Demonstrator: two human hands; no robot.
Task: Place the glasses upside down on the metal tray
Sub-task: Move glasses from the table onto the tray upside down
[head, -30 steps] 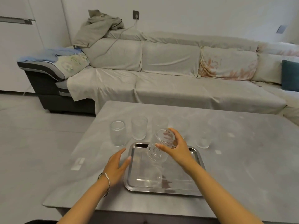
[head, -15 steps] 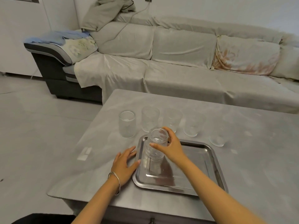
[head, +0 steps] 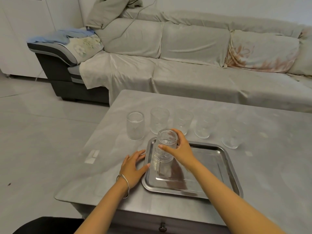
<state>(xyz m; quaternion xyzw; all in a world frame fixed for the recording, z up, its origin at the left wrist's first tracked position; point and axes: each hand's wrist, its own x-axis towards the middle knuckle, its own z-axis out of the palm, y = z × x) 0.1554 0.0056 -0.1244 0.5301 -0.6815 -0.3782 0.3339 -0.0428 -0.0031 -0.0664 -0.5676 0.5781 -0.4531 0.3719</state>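
Note:
A ribbed clear glass [head: 164, 148] stands upside down in the far left corner of the metal tray [head: 226, 168]. My right hand [head: 181, 147] is wrapped around it, fingers on its upper part. My left hand [head: 134, 167] lies flat on the table, fingers spread, touching the tray's left rim. Behind the tray several more clear glasses stand upright in a row, from a tall one [head: 135, 125] at the left to a low one [head: 232, 138] at the right.
The grey table [head: 270, 166] has its left edge close to my left hand. White tape marks [head: 92, 156] lie on its left part. A covered sofa [head: 185, 65] stands behind the table. A drawer knob [head: 162, 226] shows at the table front.
My right hand has brought the glass down from a tilted hold above the tray to base-up on the tray's far left corner. The camera has shifted; my left hand stays beside the tray.

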